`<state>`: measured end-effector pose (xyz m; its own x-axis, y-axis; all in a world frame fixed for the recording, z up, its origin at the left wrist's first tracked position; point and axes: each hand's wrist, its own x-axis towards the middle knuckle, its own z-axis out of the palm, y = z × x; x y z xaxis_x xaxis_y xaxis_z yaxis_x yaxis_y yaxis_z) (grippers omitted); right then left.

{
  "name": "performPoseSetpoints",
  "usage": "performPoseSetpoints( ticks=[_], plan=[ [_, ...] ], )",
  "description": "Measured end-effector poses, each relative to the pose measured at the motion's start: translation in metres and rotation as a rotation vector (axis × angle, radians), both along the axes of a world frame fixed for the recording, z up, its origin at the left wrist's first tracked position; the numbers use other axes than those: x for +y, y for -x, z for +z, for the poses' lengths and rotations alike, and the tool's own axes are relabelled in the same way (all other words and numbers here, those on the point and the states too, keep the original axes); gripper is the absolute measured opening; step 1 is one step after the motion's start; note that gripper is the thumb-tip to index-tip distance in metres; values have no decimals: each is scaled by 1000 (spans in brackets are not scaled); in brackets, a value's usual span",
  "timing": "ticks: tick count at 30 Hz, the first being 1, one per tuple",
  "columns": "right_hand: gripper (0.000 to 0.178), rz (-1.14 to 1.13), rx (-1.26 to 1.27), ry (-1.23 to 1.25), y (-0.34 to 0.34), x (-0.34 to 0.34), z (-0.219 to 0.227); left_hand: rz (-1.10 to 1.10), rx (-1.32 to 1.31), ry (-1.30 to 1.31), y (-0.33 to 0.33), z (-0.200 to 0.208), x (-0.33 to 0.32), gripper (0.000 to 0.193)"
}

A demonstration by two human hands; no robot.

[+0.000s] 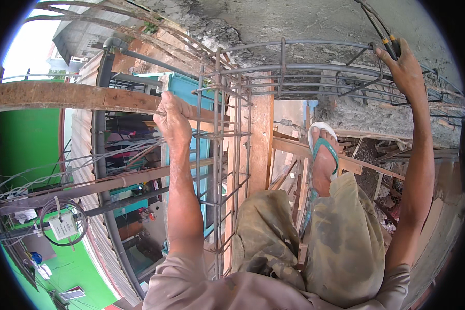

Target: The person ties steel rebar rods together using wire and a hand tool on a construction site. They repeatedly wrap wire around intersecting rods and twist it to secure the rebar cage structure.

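My right hand [407, 72] is closed on the black and yellow grips of long-handled pincers [382, 32]; the tool's far end runs out of view at the top. Just beneath that hand, a cage of grey steel rebar [315, 67] lies along the rough concrete. On the left, my left hand [173, 120] is wrapped over a brown wooden beam [77, 97], its fingers partly hidden. Beside my left forearm, a second rebar cage [218, 170] runs toward me and meets the first at a corner.
My foot in a white and teal flip-flop [325, 147] is over a wooden strip [294, 147]. An upright board [263, 139] borders the near cage. Gaps between timbers show a lower level. Loose cables [88, 155], a corrugated roof [82, 139] and green walls [28, 144] are at left.
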<state>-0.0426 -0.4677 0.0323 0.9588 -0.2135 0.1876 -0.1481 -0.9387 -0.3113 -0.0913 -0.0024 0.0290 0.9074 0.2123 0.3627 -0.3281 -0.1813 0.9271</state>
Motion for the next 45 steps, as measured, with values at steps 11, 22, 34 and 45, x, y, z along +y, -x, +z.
performPoseSetpoints(
  ticks=[11, 22, 34, 45],
  plan=[
    [42, 124, 26, 261, 16, 2, 13, 71, 196, -263, 7, 15, 14, 40],
    [46, 36, -113, 186, 23, 8, -4, 14, 173, -156, 3, 1, 26, 39],
    [51, -7, -133, 74, 30, 6, -8, 20, 262, 37, -1, -3, 19, 38],
    [46, -69, -92, -108, 27, 4, 3, 72, 233, -1, -2, -5, 9, 39]
  ],
)
